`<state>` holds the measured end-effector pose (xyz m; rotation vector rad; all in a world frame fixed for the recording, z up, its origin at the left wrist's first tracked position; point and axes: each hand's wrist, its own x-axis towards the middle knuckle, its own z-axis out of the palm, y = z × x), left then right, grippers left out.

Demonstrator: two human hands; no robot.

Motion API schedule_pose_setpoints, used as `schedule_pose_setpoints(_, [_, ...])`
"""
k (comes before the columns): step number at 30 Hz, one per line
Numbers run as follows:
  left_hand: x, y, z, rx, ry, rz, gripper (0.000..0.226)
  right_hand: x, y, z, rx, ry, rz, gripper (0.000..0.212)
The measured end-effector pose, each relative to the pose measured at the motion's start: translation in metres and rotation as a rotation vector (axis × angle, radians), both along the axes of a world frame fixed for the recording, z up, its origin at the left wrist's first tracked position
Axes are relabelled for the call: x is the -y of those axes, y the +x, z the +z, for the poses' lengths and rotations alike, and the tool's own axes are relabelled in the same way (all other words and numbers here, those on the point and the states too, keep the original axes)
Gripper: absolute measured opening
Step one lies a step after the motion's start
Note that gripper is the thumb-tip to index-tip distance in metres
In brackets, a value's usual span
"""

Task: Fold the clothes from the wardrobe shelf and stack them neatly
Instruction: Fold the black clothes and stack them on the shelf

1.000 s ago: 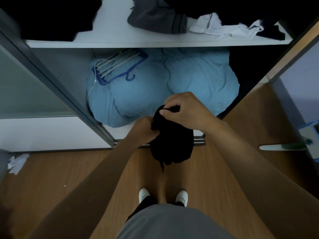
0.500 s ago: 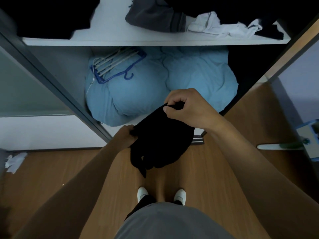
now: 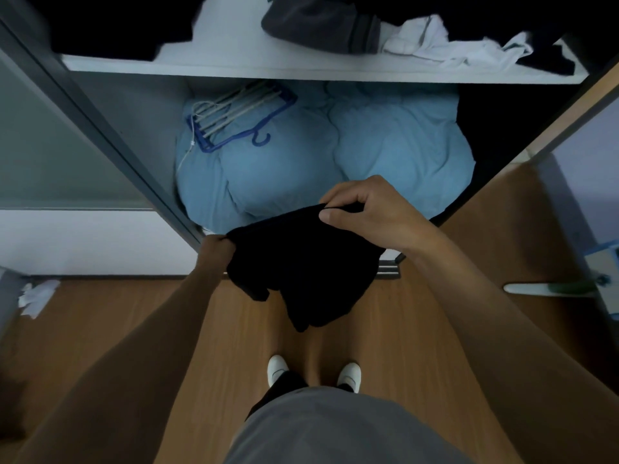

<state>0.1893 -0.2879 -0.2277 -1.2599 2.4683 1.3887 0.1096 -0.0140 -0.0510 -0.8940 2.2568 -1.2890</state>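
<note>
A black garment (image 3: 308, 266) hangs in front of me above the wooden floor, stretched between both hands. My right hand (image 3: 371, 212) pinches its upper right edge between thumb and fingers. My left hand (image 3: 216, 251) grips its left edge, lower down, fingers hidden in the cloth. On the white wardrobe shelf (image 3: 234, 67) above lie a grey garment (image 3: 321, 25), a crumpled white garment (image 3: 449, 45) and dark clothes (image 3: 110, 21) at the left.
Below the shelf a light blue duvet (image 3: 335, 162) fills the wardrobe, with a blue hanger (image 3: 241, 118) on top. A sliding door frame (image 3: 100, 128) runs at the left. My white shoes (image 3: 278, 368) stand on the floor. A white cloth (image 3: 37, 296) lies at the far left.
My hands have moved apart, the left one going left, so the bunched black garment is now spread wider between them.
</note>
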Motion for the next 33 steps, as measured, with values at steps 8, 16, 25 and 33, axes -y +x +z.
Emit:
schedule_pose_setpoints(8, [0.023,0.014,0.001,0.039,-0.248,-0.047,0.034,-0.008,-0.012,-0.028,-0.13,0.327,-0.145,0.021])
schedule_pose_setpoints(16, [0.021,0.007,0.01,-0.136,-0.215,-0.064,0.032,-0.006,-0.017,-0.056,-0.156,0.69,-0.184,0.023])
schedule_pose_setpoints(25, [0.009,-0.012,0.03,-0.113,-0.02,-0.072,0.032,0.001,-0.015,-0.041,0.337,0.01,-0.406,0.027])
schedule_pose_setpoints(33, [-0.01,-0.028,0.04,-0.205,0.009,-0.089,0.037,0.014,-0.005,-0.04,-0.039,0.94,0.321,0.072])
